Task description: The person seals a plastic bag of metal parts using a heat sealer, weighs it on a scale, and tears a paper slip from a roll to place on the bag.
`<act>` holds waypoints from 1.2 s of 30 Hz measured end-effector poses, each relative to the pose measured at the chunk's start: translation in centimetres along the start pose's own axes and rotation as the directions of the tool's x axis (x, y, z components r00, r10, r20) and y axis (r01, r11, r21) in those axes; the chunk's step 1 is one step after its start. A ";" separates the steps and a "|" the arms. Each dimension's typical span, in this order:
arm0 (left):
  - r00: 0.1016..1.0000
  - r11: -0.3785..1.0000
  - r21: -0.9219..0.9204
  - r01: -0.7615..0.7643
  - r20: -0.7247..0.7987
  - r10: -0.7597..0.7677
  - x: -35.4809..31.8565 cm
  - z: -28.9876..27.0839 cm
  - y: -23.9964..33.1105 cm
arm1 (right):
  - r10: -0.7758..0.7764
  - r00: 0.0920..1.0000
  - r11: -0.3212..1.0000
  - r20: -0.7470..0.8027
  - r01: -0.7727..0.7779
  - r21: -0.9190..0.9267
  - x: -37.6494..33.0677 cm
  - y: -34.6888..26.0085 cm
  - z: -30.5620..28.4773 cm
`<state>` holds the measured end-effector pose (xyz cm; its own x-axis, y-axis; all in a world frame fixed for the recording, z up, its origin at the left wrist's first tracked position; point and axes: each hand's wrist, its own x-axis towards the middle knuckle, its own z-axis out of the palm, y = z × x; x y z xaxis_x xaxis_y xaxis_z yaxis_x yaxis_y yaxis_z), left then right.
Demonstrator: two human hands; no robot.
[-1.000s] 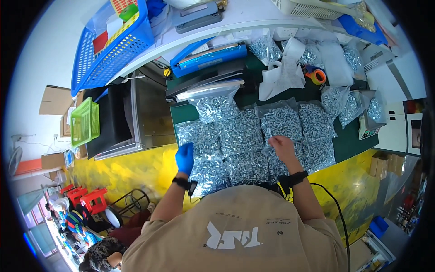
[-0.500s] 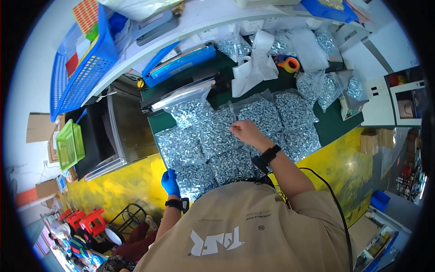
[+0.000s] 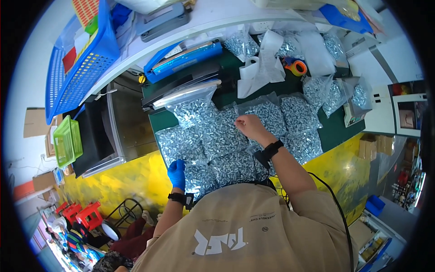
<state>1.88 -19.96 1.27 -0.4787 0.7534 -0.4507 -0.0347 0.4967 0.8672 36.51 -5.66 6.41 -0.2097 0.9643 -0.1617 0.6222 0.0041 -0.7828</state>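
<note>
Several clear plastic bags full of small silver metal parts (image 3: 222,136) lie packed together on a dark green mat (image 3: 333,129). My left hand (image 3: 176,173), in a blue glove, rests on the near left bag (image 3: 195,179) at the mat's front edge. My bare right hand (image 3: 250,127), with a black band on the wrist, pinches the top edge of a bag in the middle of the pile (image 3: 265,113). One bag (image 3: 192,109) lies with its open mouth under a black bag sealer (image 3: 181,88).
A blue basket (image 3: 81,59) sits at the upper left and a green crate (image 3: 67,140) lower down. Orange tape roll (image 3: 297,68), white cloths (image 3: 258,68) and more filled bags (image 3: 335,93) lie further back. A white machine (image 3: 403,113) stands on the right. The floor is yellow (image 3: 127,181).
The view shifted, so everything sits a little lower. My right hand stays on the middle bag, now pinching its top edge. My left hand remains at the near left bag.
</note>
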 end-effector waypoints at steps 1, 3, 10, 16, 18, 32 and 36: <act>1.000 1.000 -0.008 0.003 -0.013 -0.003 0.1 0.0 -0.1 | -0.010 1.000 1.000 0.012 0.010 -0.004 0.8 -0.1 0.0; 0.999 0.999 -0.027 0.032 -0.001 -0.032 0.3 0.1 0.0 | -0.026 0.998 0.999 -0.049 0.027 0.022 2.7 -0.6 -0.2; 1.000 0.998 -0.070 0.004 0.001 -0.004 1.1 1.3 1.8 | -0.318 0.851 0.942 -0.417 0.232 -0.244 11.2 -0.8 -0.3; 0.991 0.987 -0.091 -0.129 0.034 0.132 2.0 1.3 2.6 | -0.471 0.763 0.844 -0.443 0.244 -0.477 16.2 -1.1 0.6; 0.989 0.986 -0.080 -0.143 0.028 0.146 2.4 1.2 2.7 | -0.493 0.767 0.827 -0.412 0.266 -0.495 17.1 -0.8 1.1; 0.965 0.968 -0.027 -0.248 0.077 0.249 3.9 2.4 3.8 | -0.353 0.902 0.896 -0.247 0.251 -0.366 17.4 -1.0 2.2; 0.938 0.950 -0.052 -0.307 0.154 0.311 3.9 2.6 6.1 | -0.417 0.855 0.857 -0.307 0.258 -0.445 16.5 -1.7 2.6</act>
<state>2.03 -12.89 4.24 -0.3243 0.9276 -0.1853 0.0680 0.2182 0.9735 30.04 9.50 3.45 -0.2072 0.9043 0.3732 0.8150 0.3706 -0.4455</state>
